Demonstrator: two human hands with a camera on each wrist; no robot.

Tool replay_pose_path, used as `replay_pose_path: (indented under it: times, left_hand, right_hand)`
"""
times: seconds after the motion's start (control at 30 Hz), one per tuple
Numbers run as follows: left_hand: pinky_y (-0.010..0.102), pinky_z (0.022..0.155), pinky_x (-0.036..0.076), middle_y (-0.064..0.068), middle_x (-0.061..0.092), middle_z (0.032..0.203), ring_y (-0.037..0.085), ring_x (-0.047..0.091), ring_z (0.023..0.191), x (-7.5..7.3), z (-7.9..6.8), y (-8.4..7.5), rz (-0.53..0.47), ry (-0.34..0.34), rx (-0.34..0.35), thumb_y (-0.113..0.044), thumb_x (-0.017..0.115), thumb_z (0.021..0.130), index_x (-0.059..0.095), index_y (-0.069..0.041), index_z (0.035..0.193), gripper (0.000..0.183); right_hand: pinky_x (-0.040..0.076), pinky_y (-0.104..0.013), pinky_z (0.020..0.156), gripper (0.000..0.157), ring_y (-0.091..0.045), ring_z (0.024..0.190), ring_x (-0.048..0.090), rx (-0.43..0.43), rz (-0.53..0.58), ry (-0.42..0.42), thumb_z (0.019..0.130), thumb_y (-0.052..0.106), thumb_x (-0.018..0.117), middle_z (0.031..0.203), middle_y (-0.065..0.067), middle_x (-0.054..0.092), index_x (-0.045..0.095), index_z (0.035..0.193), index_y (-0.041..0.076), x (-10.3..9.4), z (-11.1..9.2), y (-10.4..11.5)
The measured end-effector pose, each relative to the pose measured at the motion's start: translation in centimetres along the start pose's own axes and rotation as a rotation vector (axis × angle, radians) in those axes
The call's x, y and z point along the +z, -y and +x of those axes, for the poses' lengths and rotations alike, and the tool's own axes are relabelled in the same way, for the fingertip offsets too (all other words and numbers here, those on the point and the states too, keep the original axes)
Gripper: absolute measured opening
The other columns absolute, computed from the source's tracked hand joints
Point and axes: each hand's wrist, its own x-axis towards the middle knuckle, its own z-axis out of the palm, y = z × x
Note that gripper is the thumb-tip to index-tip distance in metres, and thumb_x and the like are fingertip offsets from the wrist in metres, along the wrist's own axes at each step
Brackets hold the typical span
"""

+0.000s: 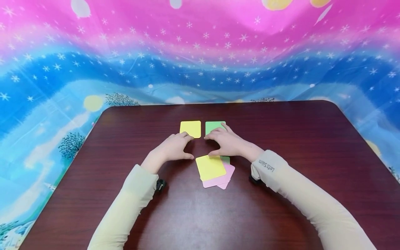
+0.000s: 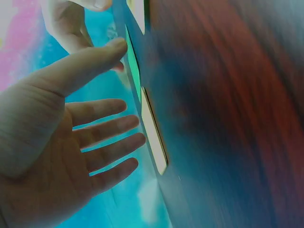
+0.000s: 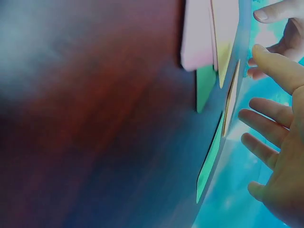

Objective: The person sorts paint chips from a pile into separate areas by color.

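Two square cards lie side by side toward the back of the table, a yellow card [image 1: 191, 127] on the left and a green card [image 1: 212, 125] on the right. My left hand [image 1: 175, 146] is at the near edge of the yellow one, its fingers extended and spread in the left wrist view. Over the green one reaches my right hand [image 1: 230, 141], covering part of it, its fingers loosely spread and holding nothing. Closer to me is a loose pile with a yellow card [image 1: 210, 169] on top, pink cards [image 1: 230, 171] beneath, and a green card [image 1: 226, 159] peeking out behind.
The dark reddish-brown wooden table [image 1: 125, 208] has rounded far corners. Behind and around it hangs a pink and blue cloth [image 1: 200, 52] printed with snowflakes and trees. Light sleeves [image 1: 293, 187] cover both forearms, and a dark device [image 1: 160, 185] shows at the left wrist.
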Motion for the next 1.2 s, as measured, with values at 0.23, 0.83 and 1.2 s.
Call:
replay_pose_path:
  times: [0.23,0.83,1.2]
  left_hand:
    - [0.042,0.091,0.040,0.008,0.057,0.116,0.024,0.054,0.107,0.1,-0.6,-2.1,0.028,0.000,0.052,-0.045,0.069,0.073,0.055,-0.005,0.123,0.066]
    - [0.037,0.086,0.040,0.002,0.052,0.105,0.019,0.051,0.097,1.9,-1.6,-5.5,0.130,0.012,0.054,-0.069,0.063,0.061,0.058,-0.008,0.115,0.082]
    - [0.033,0.077,0.038,0.002,0.047,0.098,0.019,0.048,0.090,2.3,-1.7,-6.3,0.250,0.003,0.044,-0.071,0.064,0.058,0.057,-0.009,0.106,0.079]
  right_hand:
    - [0.008,-0.055,0.107,0.063,-0.019,0.119,0.043,-0.035,0.022,-0.008,0.072,0.048,0.070,0.120,0.003,0.057,0.056,0.123,0.016,0.2,-1.9,0.6]
    - [0.010,-0.055,0.107,0.091,-0.020,0.125,0.040,-0.082,-0.036,0.055,0.058,0.058,0.074,0.132,0.002,0.050,0.047,0.133,0.014,0.9,-5.2,1.4]
    - [0.010,-0.055,0.106,0.079,-0.020,0.121,0.043,-0.107,-0.004,0.022,0.061,0.050,0.077,0.124,0.004,0.056,0.053,0.127,0.013,0.8,-5.4,1.6]
